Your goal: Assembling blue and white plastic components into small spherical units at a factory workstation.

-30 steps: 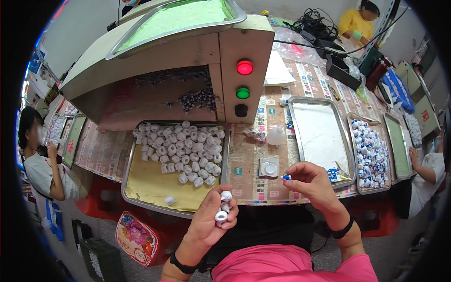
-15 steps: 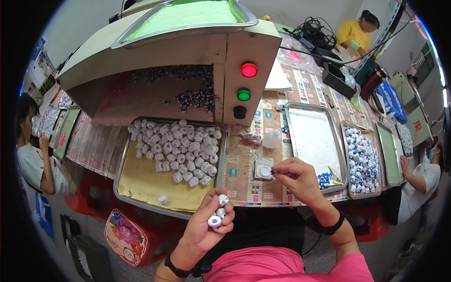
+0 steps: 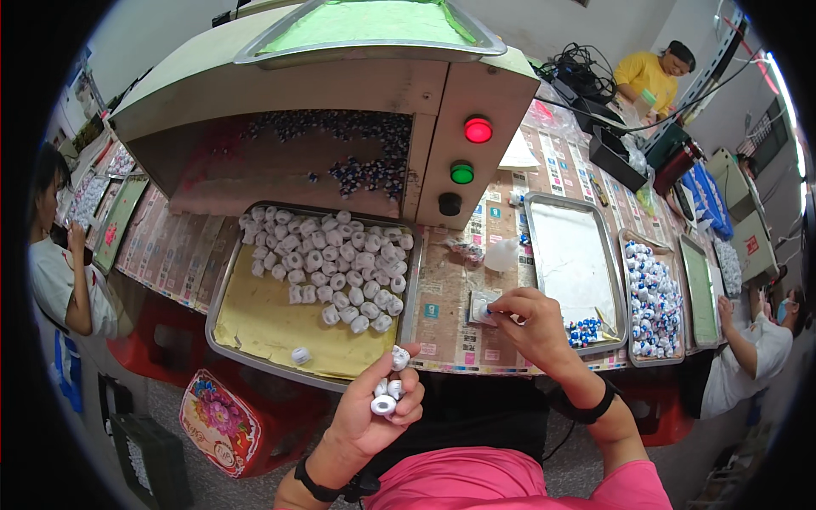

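My left hand (image 3: 361, 412) is curled around several small white hollow pieces (image 3: 384, 405), with one pinched upright between thumb and forefinger. It is just off the front edge of a metal tray lined with yellow (image 3: 255, 327), where many similar white pieces (image 3: 340, 263) are heaped. My right hand (image 3: 540, 330) is closed in a pinch, fingertips over a small square pad with a round white dish (image 3: 478, 304). The tiny blue piece between those fingertips is mostly hidden now. A loose white piece (image 3: 300, 355) rests alone near the tray's front.
A machine (image 3: 433, 153) with red and green lights stands behind the tray. Beside the pad is a translucent bottle (image 3: 501, 255). To the right are a white-lined tray (image 3: 571, 255) and a tray of blue-and-white pieces (image 3: 653, 297). People sit left, right and at the back.
My right hand has brought its fingertips slightly left, onto the round dish. My left hand keeps its white pieces nearly in place. The view has shifted a little.
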The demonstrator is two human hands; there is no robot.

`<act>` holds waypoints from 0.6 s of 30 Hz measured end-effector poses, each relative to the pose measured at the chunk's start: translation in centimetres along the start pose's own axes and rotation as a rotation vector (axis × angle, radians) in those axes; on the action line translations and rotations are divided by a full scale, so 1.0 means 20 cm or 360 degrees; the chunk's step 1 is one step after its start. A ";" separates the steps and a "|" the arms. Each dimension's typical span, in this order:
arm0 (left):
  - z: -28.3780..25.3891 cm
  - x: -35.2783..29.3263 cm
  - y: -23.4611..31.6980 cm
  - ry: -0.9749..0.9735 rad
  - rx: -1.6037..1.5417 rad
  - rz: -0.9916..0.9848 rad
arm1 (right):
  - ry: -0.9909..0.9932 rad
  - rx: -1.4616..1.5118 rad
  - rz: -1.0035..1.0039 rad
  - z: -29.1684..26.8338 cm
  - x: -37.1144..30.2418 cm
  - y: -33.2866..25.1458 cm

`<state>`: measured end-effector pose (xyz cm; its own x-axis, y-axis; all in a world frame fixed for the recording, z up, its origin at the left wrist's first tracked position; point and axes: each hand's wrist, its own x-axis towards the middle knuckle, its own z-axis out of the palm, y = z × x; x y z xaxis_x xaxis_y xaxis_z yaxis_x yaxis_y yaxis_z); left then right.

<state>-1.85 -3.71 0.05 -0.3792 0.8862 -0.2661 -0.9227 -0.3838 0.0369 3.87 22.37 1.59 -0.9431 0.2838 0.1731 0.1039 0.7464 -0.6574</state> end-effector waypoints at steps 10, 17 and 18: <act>0.04 0.03 -0.04 0.0277 0.0036 0.0073 | 0.0107 0.0115 -0.0058 -0.01 -0.04 -0.02; 0.05 0.07 -0.12 0.0208 0.0168 -0.0028 | -0.0073 0.0817 0.0243 -0.06 -0.15 -0.18; 0.07 0.08 -0.13 0.0272 0.0141 -0.0045 | -0.0107 0.0883 0.0273 -0.06 -0.17 -0.18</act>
<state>-0.20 -0.90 0.95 -0.3425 0.8365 -0.4277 -0.9383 -0.3281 0.1096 7.12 19.41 4.22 -0.9472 0.3205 -0.0044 0.0929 0.2613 -0.9608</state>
